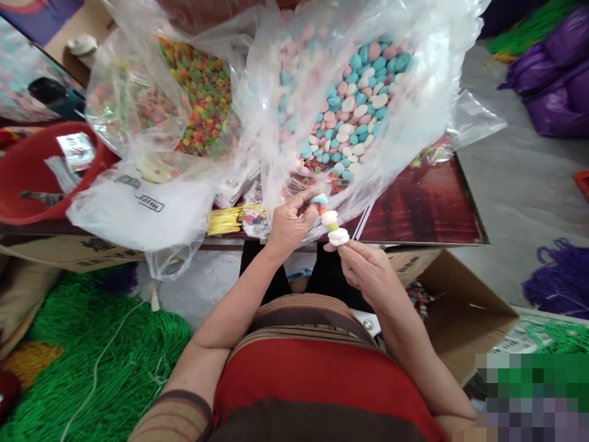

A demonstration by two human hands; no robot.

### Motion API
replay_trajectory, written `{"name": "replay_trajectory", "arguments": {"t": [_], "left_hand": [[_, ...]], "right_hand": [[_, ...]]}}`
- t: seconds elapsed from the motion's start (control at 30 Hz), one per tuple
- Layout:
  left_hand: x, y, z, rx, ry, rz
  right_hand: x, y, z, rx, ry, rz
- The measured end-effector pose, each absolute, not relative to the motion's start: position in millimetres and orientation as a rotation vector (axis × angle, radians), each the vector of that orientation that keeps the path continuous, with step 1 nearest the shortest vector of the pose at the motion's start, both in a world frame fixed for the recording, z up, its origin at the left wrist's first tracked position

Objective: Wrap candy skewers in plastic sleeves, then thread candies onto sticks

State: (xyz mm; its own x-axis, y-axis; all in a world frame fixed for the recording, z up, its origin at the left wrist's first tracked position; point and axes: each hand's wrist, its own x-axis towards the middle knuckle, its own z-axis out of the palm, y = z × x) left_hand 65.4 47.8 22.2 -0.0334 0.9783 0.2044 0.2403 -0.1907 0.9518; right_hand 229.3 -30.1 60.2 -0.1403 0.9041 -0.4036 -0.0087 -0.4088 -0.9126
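A short string of candies (332,226), with white, green, orange and blue pieces, is held between both hands over the table's front edge. My left hand (293,222) pinches its upper end by the blue piece. At the lower end, my right hand (361,264) has its fingers closed beside the white pieces. Just beyond lies an open clear bag of pink, white and blue candies (350,123). Left of it, another clear bag holds small ring-shaped candies (209,98) in orange, green and yellow. Yellow ties (224,221) lie left of my left hand.
A red basin (27,178) with packets stands at the left, beside a white plastic bag (138,202). The dark red table (427,202) ends at the right. Below are an open cardboard box (464,307) and green strands (105,362). Purple bags (556,80) lie at the right.
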Motion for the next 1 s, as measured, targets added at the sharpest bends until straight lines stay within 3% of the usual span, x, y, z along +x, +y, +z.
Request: {"name": "replay_trajectory", "arguments": {"t": [0.3, 0.57, 0.83, 1.0], "left_hand": [[76.1, 46.5, 37.2, 0.826, 0.918, 1.308], [91.6, 39.5, 44.5, 0.705, 0.959, 1.265], [115.8, 24.3, 33.9, 0.81, 0.975, 1.348], [104.1, 29.0, 35.9, 0.833, 0.888, 1.262]], "right_hand": [[226.3, -24.9, 29.1, -1.428, -1.252, 1.407], [231.2, -29.1, 13.8, -1.561, -1.094, 1.044], [217.3, -35.0, 16.6, -1.284, -0.828, 1.63], [253.0, -25.5, 22.7, -1.36, -0.91, 1.399]]}}
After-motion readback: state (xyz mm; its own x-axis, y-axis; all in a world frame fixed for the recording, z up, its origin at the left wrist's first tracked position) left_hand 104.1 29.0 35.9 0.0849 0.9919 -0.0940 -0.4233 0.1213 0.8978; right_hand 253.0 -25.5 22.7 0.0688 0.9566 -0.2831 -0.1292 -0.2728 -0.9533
